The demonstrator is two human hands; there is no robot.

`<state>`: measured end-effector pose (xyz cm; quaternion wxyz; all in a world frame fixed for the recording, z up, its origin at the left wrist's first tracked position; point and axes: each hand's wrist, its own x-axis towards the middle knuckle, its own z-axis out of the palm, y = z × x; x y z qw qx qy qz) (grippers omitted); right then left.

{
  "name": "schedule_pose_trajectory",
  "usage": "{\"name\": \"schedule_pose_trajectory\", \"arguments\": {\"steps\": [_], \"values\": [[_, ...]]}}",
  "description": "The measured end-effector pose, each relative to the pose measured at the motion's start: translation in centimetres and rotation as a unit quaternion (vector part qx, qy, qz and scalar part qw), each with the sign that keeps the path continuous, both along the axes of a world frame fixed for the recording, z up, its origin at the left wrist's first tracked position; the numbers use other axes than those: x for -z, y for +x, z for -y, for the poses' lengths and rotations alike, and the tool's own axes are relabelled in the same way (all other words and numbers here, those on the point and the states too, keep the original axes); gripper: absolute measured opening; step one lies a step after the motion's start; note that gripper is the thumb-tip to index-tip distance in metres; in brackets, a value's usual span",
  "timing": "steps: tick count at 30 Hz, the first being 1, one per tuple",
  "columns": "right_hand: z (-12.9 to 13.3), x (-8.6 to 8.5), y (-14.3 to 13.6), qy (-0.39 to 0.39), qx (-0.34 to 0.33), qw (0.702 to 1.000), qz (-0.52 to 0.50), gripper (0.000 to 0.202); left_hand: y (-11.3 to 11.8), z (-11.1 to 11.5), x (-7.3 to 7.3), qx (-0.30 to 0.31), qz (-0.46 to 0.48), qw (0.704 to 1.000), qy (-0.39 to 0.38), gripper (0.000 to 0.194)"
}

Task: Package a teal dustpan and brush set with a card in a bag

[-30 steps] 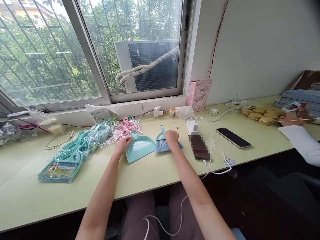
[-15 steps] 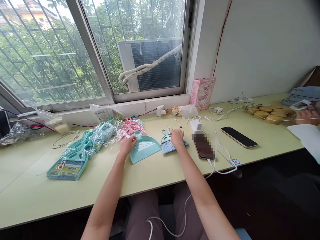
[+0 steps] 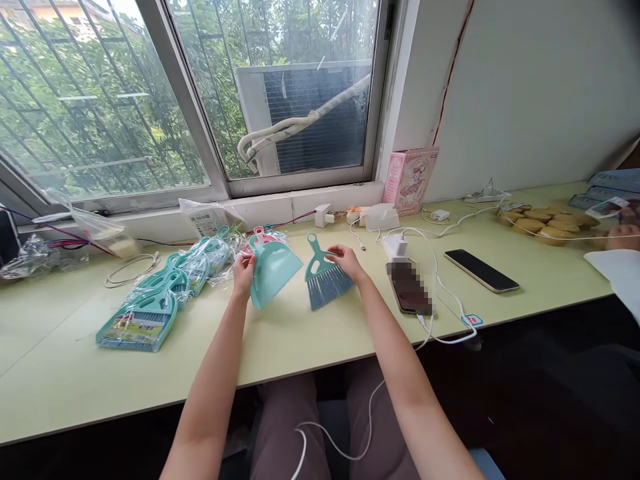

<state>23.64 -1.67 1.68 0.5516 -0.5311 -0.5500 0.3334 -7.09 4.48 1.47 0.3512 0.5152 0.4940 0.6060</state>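
Note:
My left hand (image 3: pixel 243 272) is closed on the left edge of a mint-green dustpan (image 3: pixel 276 267), which is raised and tilted above the table. To its right, my right hand (image 3: pixel 347 262) grips the right side of a small hand brush (image 3: pixel 327 277) with a mint-green handle and grey-blue bristles. The brush stands with its handle up and bristles toward me. A gap of bare tabletop separates dustpan and brush. Behind the dustpan lie pink brush sets (image 3: pixel 259 233), partly hidden. Left of my left hand, several mint-green dustpan-and-brush sets (image 3: pixel 140 320) lie in clear wrappers.
On the right are a phone with a cable (image 3: pixel 410 288), a black phone (image 3: pixel 481 271), a white charger (image 3: pixel 397 247) and loose white cables. A pink box (image 3: pixel 410 180) stands by the wall. At far right, another person's sleeve (image 3: pixel 615 270) rests near bagged round tan items (image 3: pixel 543 223).
My left hand has lifted and tilted the dustpan. My right hand has raised the brush, moved it slightly left and turned it more upright; a card seen behind it earlier no longer shows.

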Motion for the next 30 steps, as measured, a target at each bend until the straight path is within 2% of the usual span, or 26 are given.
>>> {"name": "schedule_pose_trajectory", "arguments": {"steps": [2, 4, 8, 12, 16, 20, 23, 24, 26, 28, 30], "values": [[0.1, -0.4, -0.2, 0.02, -0.059, 0.991, -0.119, 0.034, -0.3, -0.1, -0.2, 0.006, 0.091, 0.995, -0.026, 0.038], [0.4, -0.7, -0.1, 0.03, -0.075, 0.978, -0.191, 0.044, -0.6, 0.0, -0.4, 0.035, 0.15, 0.986, -0.07, 0.037], [1.2, -1.1, 0.1, 0.028, -0.079, 0.952, -0.293, 0.049, -0.4, 0.5, -0.7, 0.1, 0.179, 0.967, -0.152, 0.028], [2.1, -1.5, -0.2, 0.041, -0.126, 0.94, -0.315, 0.045, 0.5, 0.8, -0.3, 0.084, 0.201, 0.967, -0.133, 0.03], [2.0, -1.4, -0.9, 0.03, -0.138, 0.951, -0.274, 0.046, 2.2, 1.6, 0.4, 0.133, 0.191, 0.96, -0.152, 0.044], [0.9, -0.4, -2.0, 0.008, -0.086, 0.982, -0.169, 0.044, 4.7, 3.6, 0.7, 0.255, 0.122, 0.943, -0.173, 0.052], [0.6, 0.4, -2.9, 0.015, 0.004, 1.0, 0.013, 0.031, 6.4, 5.0, 0.7, 0.317, 0.064, 0.933, -0.157, 0.056], [0.7, 0.5, -3.3, 0.021, 0.044, 0.995, 0.093, 0.025, 6.8, 5.3, 0.6, 0.327, 0.045, 0.934, -0.139, 0.056], [1.3, 0.5, -4.0, 0.033, 0.1, 0.963, 0.25, 0.019, 7.2, 5.7, 0.7, 0.337, 0.004, 0.936, -0.097, 0.056], [2.0, 0.2, -4.6, 0.05, 0.108, 0.924, 0.363, 0.019, 7.3, 5.7, 0.7, 0.338, -0.029, 0.938, -0.066, 0.053], [2.5, -0.1, -5.1, 0.078, 0.102, 0.901, 0.415, 0.02, 7.3, 5.6, 0.8, 0.33, -0.043, 0.942, -0.056, 0.051]]}}
